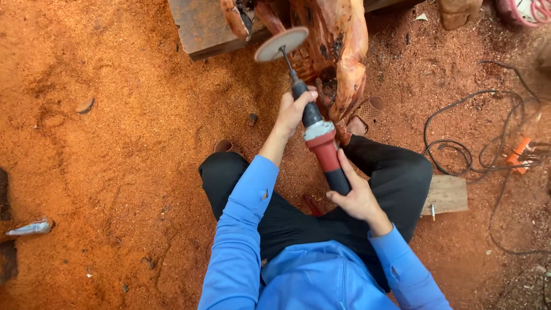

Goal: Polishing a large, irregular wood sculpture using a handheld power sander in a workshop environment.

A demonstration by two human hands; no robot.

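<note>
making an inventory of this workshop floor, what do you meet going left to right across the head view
small grey tube on the sawdust → left hand on the tool's neck → red and black power tool → right hand → wooden board → black cables → orange plug

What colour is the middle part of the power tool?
Red, on the power tool, seen in the head view.

Reddish sawdust floor (115,172), black cables (482,155), wooden plank (447,195), daylight.

Head camera — looks steeply down, close over the lap.
</note>
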